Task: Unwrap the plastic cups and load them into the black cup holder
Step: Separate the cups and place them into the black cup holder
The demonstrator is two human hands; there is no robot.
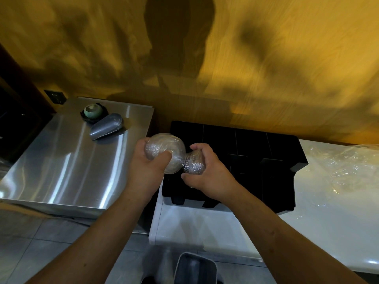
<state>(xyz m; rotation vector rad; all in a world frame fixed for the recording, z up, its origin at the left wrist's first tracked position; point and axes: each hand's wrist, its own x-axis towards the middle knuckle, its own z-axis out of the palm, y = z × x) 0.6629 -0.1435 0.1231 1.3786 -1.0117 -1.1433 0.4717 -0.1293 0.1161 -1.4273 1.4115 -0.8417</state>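
Note:
A stack of clear plastic cups (166, 149) lies sideways in the air between my hands, over the left end of the black cup holder (242, 152). My left hand (147, 165) grips the wider end of the stack. My right hand (205, 171) grips the narrower end, at the stack's lower right. The black cup holder sits on the white counter (205, 228), with several slots across its top and dark openings at its front. I cannot tell whether any wrap is still on the cups.
Crumpled clear plastic wrap (338, 167) lies on the white counter to the right. A steel-topped unit (61, 167) at left carries a metal scoop (106, 126) and a small green bowl (93, 112). A grey bin (194, 269) stands below, near my feet. A wooden wall is behind.

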